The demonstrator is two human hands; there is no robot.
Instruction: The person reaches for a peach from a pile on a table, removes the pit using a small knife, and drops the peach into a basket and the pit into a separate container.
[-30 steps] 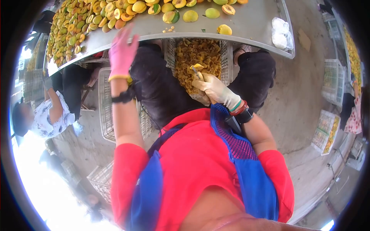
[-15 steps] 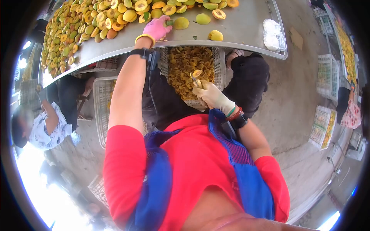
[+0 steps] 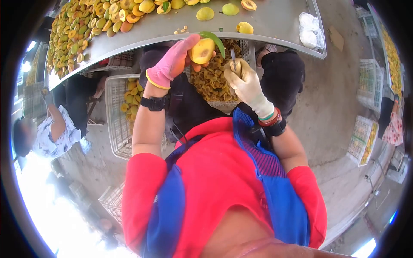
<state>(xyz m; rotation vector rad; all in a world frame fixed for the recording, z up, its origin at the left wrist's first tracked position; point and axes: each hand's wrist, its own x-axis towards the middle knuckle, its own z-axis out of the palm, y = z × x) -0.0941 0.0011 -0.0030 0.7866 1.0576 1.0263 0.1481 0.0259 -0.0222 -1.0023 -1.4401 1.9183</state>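
My left hand (image 3: 172, 61), in a pink glove, holds a halved yellow fruit (image 3: 201, 51) with its cut face showing and a green leaf (image 3: 215, 41) beside it. To its right, my right hand (image 3: 243, 79), in a pale glove, is closed around a small metal tool (image 3: 233, 61) whose tip points up. Beneath both hands stands a crate of brown-yellow fruit pieces (image 3: 211, 80). Ahead, the metal table (image 3: 275, 30) carries a heap of halved fruit (image 3: 86, 26) at the left, and loose fruits (image 3: 205, 13) lie nearer its middle.
A white crate (image 3: 115, 142) with yellow fruit stands left of my legs. A clear plastic bag (image 3: 310, 32) lies at the table's right end. Co-workers sit at the far left (image 3: 56, 133) and far right (image 3: 393, 127). More crates (image 3: 362, 140) stand on the right.
My left hand has come back from the table with a leafy fruit half. My right hand has moved up and right; the fruit piece at its tool is gone. Small kernels now show on the table.
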